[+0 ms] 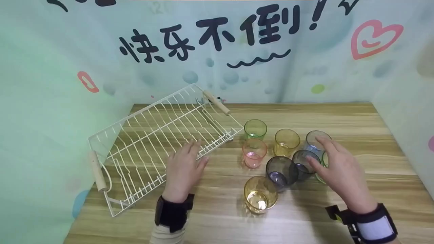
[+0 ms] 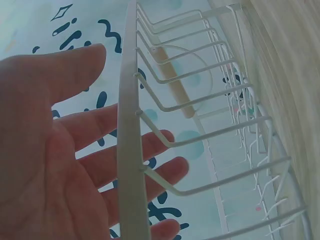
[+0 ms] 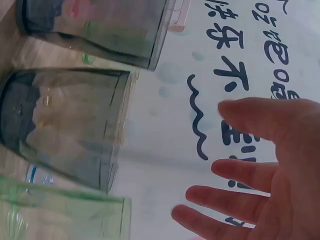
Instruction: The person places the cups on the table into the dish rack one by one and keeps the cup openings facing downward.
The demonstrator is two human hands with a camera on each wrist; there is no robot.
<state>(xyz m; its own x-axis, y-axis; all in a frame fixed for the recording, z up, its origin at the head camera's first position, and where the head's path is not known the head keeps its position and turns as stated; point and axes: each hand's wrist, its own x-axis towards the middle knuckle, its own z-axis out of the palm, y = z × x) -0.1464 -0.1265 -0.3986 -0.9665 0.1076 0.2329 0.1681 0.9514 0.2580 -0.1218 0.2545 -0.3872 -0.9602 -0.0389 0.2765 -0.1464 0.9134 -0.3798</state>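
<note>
A white wire dish rack with wooden handles stands at an angle on the left. My left hand is over its near side, fingers extended; in the left wrist view the fingertips appear behind a white rail. Whether they touch it I cannot tell. My right hand hovers above the cups at the right, fingers spread and holding nothing. Below it are a dark grey cup, a bluish cup and a partly hidden green cup.
Left of those stand another dark grey cup, an amber cup in front, a pink cup, a green cup and a yellow cup. The wooden table meets a printed cloth backdrop behind.
</note>
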